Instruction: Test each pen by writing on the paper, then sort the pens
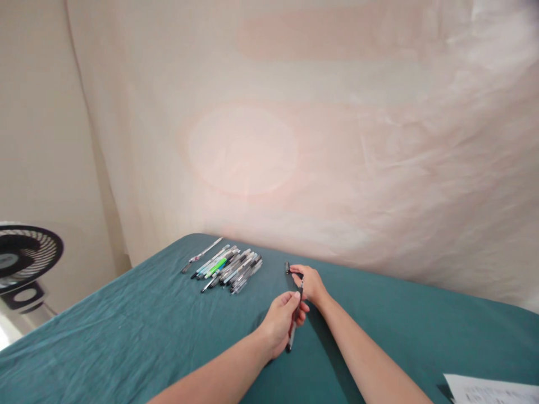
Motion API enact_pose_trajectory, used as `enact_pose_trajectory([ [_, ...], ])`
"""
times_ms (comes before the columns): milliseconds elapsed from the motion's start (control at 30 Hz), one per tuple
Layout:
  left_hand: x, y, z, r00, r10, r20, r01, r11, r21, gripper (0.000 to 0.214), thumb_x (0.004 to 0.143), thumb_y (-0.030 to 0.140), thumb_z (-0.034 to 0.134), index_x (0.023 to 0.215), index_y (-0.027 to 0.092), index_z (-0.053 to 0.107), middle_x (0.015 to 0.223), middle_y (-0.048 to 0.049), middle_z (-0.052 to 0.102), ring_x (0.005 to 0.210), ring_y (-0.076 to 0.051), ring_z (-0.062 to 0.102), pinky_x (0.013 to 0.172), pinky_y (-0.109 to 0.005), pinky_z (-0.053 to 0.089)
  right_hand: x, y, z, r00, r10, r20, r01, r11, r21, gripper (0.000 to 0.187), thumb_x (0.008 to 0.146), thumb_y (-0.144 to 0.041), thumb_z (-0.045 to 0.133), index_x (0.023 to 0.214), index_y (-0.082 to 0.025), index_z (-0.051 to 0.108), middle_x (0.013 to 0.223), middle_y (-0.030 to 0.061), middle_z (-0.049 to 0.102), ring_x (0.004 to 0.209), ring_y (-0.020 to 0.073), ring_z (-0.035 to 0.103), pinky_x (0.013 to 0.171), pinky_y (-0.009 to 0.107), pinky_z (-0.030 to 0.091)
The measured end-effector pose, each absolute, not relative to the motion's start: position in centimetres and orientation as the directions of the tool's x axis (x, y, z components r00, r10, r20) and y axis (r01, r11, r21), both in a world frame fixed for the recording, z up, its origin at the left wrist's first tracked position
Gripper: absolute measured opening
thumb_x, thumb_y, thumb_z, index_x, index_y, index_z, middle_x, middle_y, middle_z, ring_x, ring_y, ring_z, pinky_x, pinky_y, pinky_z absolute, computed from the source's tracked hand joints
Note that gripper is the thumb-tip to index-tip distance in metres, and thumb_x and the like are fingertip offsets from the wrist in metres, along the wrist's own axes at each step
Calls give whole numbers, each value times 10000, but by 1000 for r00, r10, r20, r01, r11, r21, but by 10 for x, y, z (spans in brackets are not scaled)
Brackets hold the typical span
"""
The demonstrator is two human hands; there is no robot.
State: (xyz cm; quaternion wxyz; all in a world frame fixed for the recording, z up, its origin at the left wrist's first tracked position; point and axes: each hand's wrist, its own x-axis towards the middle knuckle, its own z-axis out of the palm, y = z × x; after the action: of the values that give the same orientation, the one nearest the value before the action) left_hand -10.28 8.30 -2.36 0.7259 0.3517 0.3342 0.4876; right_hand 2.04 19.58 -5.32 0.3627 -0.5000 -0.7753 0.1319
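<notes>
My left hand (281, 320) is closed around a slim pen (293, 331) with a clear barrel and dark ends. The pen slants, its lower end sticking out beneath my fingers and its upper end reaching toward my other hand. Just beyond, my right hand (310, 282) has its fingers bent in a pinch, with a small dark pen cap (287, 267) at the fingertips. Part of the pen's upper end is hidden by my fingers. To the left lies a loose pile of pens (236, 269), mostly clear and black, with a bright green one (216, 267) among them.
A green cloth (138, 331) covers the table. One pen (202, 255) lies apart at the pile's left. Printed paper (488, 390) rests at the near right corner. A black fan (25, 261) stands beyond the left edge, and a pale hanging sheet (337, 168) closes off the back.
</notes>
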Motion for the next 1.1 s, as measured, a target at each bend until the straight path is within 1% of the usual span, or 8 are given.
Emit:
enact_pose_trajectory([
  [233, -103, 82, -21, 299, 944, -140, -471, 273, 839, 182, 808, 291, 500, 829, 113, 532, 625, -4, 552, 472, -42, 451, 477, -156, 313, 18, 196, -56, -208, 873, 440, 680, 453, -577, 298, 729, -170, 503, 1001, -171, 625, 961, 63, 667, 920, 195, 595, 845, 317, 427],
  [467, -102, 81, -21, 287, 948, -140, -470, 266, 841, 194, 795, 312, 512, 817, 121, 534, 622, -3, 555, 465, -47, 449, 468, -163, 304, 15, 202, -57, -188, 884, 427, 700, 426, -573, 471, 693, -279, 593, 1137, -129, 545, 1099, 120, 602, 1059, 238, 506, 921, 371, 363],
  [733, -103, 84, -24, 298, 944, -140, -475, 273, 837, 210, 779, 336, 533, 817, 130, 540, 630, -5, 553, 474, -55, 450, 465, -169, 304, 13, 201, -55, -186, 908, 374, 663, 397, -634, 415, 687, -290, 595, 1092, -197, 580, 1127, 75, 594, 1091, 242, 478, 956, 398, 316],
  [833, -103, 85, -25, 294, 943, -155, -495, 289, 820, 192, 787, 320, 530, 816, 131, 539, 632, -6, 551, 480, -55, 450, 472, -168, 313, 11, 199, -52, -165, 922, 350, 622, 373, -688, 410, 684, -279, 594, 1083, -187, 578, 1118, 79, 597, 1089, 236, 478, 960, 391, 307],
  [900, -104, 86, -23, 285, 943, -170, -516, 300, 802, 171, 804, 294, 510, 817, 125, 537, 627, -7, 543, 477, -51, 443, 472, -164, 314, 12, 198, -48, -144, 937, 318, 584, 340, -737, 382, 716, -293, 556, 1071, -153, 574, 1079, 104, 611, 1033, 228, 517, 930, 384, 335],
  [967, -105, 86, -21, 271, 943, -192, -539, 314, 782, 158, 822, 270, 483, 826, 121, 534, 619, -4, 531, 469, -49, 434, 466, -163, 314, 15, 196, -40, -139, 955, 260, 536, 294, -791, 334, 766, -326, 489, 1005, -117, 593, 990, 127, 638, 927, 216, 569, 857, 370, 392],
  [1033, -106, 87, -19, 257, 943, -213, -562, 325, 760, 153, 834, 261, 464, 839, 122, 530, 616, 0, 520, 464, -49, 430, 458, -164, 314, 21, 191, -30, -193, 966, 173, 473, 246, -846, 335, 792, -374, 450, 906, -109, 621, 891, 122, 661, 823, 197, 598, 751, 332, 444],
  [1100, -106, 87, -18, 253, 942, -221, -586, 330, 740, 151, 839, 262, 459, 848, 127, 524, 620, 2, 515, 463, -50, 430, 453, -165, 316, 28, 183, -19, -298, 951, 85, 410, 207, -888, 370, 788, -430, 461, 838, -111, 641, 822, 104, 671, 755, 176, 610, 666, 287, 464],
])
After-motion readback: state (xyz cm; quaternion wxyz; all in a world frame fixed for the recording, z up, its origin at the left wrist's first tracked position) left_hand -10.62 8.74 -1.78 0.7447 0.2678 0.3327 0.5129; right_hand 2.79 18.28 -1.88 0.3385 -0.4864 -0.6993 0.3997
